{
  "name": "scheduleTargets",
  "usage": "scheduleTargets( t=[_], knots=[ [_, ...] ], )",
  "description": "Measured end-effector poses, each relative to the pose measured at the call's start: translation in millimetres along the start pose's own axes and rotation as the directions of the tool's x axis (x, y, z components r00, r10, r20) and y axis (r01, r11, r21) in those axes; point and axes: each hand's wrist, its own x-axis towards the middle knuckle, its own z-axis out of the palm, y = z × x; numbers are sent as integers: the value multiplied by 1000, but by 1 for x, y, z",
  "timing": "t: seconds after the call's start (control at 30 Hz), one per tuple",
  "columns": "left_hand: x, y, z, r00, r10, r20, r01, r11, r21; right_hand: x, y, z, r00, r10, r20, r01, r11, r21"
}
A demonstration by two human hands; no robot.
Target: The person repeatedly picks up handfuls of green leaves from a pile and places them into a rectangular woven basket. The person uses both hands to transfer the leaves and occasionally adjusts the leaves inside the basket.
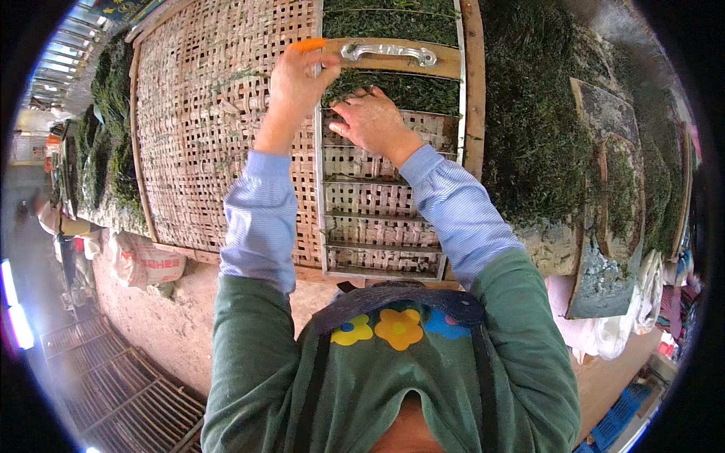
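Observation:
A metal frame with crossbars [385,246] lies on a woven bamboo mat, dividing it into narrow compartments. Chopped dark-green plant material [422,93] fills the compartments at the far end; the nearer ones show bare weave. My right hand [371,119] rests palm down, fingers spread, at the near edge of the green layer. Beyond it, a wooden board [447,59] with a silver pull handle [388,54] lies across the frame. My left hand [303,76] is at the board's left end, beside a bright orange piece [308,45]; whether it grips that or wears it on a finger is unclear.
The woven bamboo mat [226,170] extends left inside a wooden rim. Heaped dark-green material [529,113] covers the right side, with a flat board [606,289] leaning there. At left are more green piles [110,136], a printed sack [144,260] and slatted racks [119,385].

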Motion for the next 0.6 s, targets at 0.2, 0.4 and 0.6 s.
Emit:
scheduleTargets(
  t=[0.2, 0.4, 0.6],
  knots=[
    [-46, -30, 57, 953, -196, -233, 248, 943, 221, -1, 13, -9, 993, -48, -111, 59, 993, 104],
    [-48, -24, 58, 950, -190, -249, 259, 924, 282, -27, 8, -40, 934, 186, -305, -239, 960, -147],
    [-71, 0, 58, 990, 139, -35, -112, 900, 421, -38, 29, -30, 960, 122, -250, -138, 989, -47]
  ],
)
